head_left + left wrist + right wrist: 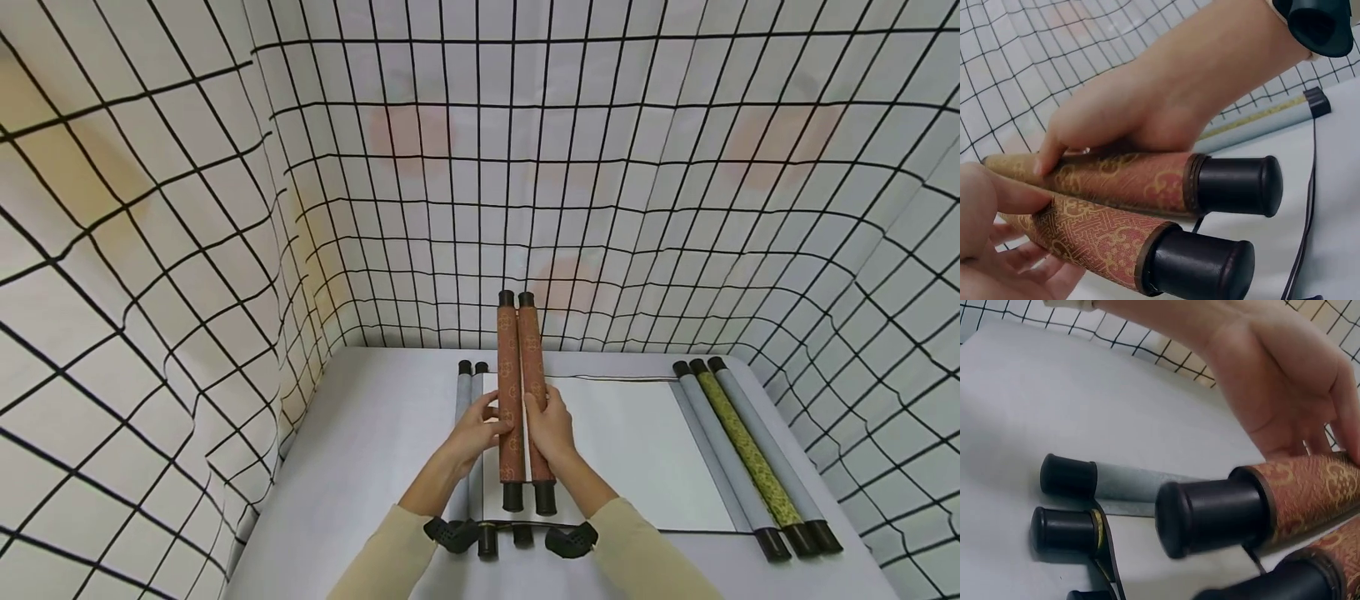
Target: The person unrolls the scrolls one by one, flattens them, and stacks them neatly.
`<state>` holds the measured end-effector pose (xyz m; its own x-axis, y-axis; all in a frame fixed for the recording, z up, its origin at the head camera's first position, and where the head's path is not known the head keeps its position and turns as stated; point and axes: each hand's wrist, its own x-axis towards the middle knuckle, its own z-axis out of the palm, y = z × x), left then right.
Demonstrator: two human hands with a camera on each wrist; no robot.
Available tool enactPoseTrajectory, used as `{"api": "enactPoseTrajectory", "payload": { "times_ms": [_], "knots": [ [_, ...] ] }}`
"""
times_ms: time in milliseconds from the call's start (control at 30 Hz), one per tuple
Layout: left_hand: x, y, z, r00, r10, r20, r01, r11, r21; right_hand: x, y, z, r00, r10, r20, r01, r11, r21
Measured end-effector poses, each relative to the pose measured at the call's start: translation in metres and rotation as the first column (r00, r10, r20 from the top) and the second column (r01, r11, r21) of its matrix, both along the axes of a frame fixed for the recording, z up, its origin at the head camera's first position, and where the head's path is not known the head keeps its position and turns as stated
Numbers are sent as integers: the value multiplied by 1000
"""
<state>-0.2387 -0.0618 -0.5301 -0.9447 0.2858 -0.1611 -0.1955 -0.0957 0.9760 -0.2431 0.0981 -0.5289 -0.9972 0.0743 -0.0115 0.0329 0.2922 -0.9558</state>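
In the head view a red-brown scroll, rolled from both ends, is held over the table as two parallel rolls. The left hand (472,429) grips the left roll (510,375), thumb and fingers round its side. Around the right roll (531,358) curls the right hand (553,423). Gold patterns cover both rolls, and black knobs cap their ends. The left wrist view shows the near knobs (1232,186) side by side. Below lies a white sheet (622,442), spread between grey rolls; the held scroll hides part of it.
On the table's right lie two grey rolls (772,442) with a yellow-green patterned roll (750,446) between them. More grey rolls (462,392) lie left of the hands. A dark cord (675,531) runs along the sheet's near edge. Black netting (480,200) hangs before white walls around the table.
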Motion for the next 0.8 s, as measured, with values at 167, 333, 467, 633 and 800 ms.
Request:
{"api": "enactPoseTrajectory", "payload": {
  "times_ms": [167, 333, 467, 633, 800],
  "knots": [
    [0, -4, -1, 999, -27, 27, 26, 998, 62, -2, 3, 0, 1000, 4, 19, -3, 1000, -11],
    [-1, -7, -3, 998, -47, 47, 42, 993, 110, -5, 8, -4, 999, -37, 34, 36, 999, 32],
    [-2, -9, -4, 997, -57, 60, 48, 988, 144, -7, 12, -7, 997, -65, 36, 62, 996, 60],
    [-1, -10, -4, 997, -49, 65, 38, 986, 161, -10, 19, -7, 998, -41, 47, 40, 999, 35],
    [0, -15, -10, 997, -19, 70, 10, 991, 131, -13, 23, -4, 998, 19, 59, -16, 999, -42]
  ]
}}
